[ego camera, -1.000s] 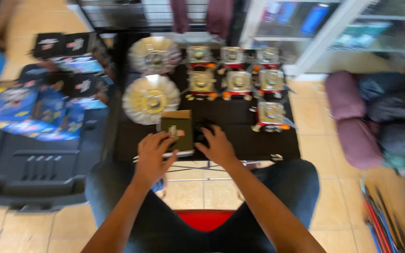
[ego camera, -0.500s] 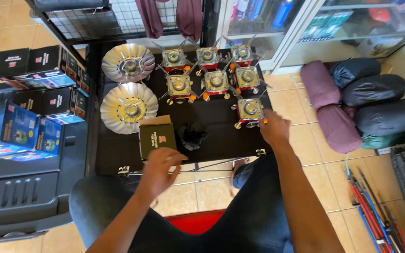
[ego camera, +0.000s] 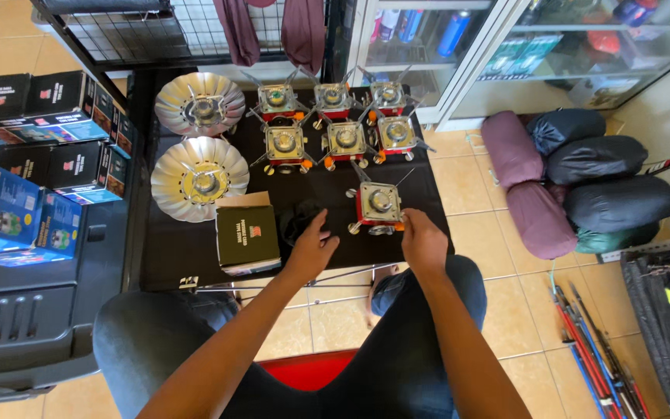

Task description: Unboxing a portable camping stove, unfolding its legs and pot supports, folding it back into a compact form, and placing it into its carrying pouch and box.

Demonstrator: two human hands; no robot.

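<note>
I sit at a low black table (ego camera: 188, 256). My left hand (ego camera: 312, 248) lies on it with fingers spread, beside a small black pouch (ego camera: 298, 219) and right of a dark green cardboard box (ego camera: 248, 237) with its flap up. My right hand (ego camera: 422, 242) rests at the front right corner of a red and silver camp stove (ego camera: 379, 203) that stands alone; its fingertips touch or nearly touch the stove. Behind stand several similar stoves (ego camera: 343, 140) in two rows. Two silver scalloped discs (ego camera: 199, 174) lie at the left.
Stacked black and blue product boxes (ego camera: 48, 132) and a black plastic crate (ego camera: 25, 326) are on my left. Rolled purple and dark sleeping bags (ego camera: 575, 178) lie on the tiled floor at right, poles (ego camera: 591, 349) lower right, and a glass cabinet (ego camera: 459, 46) behind.
My right hand has drawn back from over the lone stove to its front corner. My left hand has moved right, from in front of the green box to beside the black pouch.
</note>
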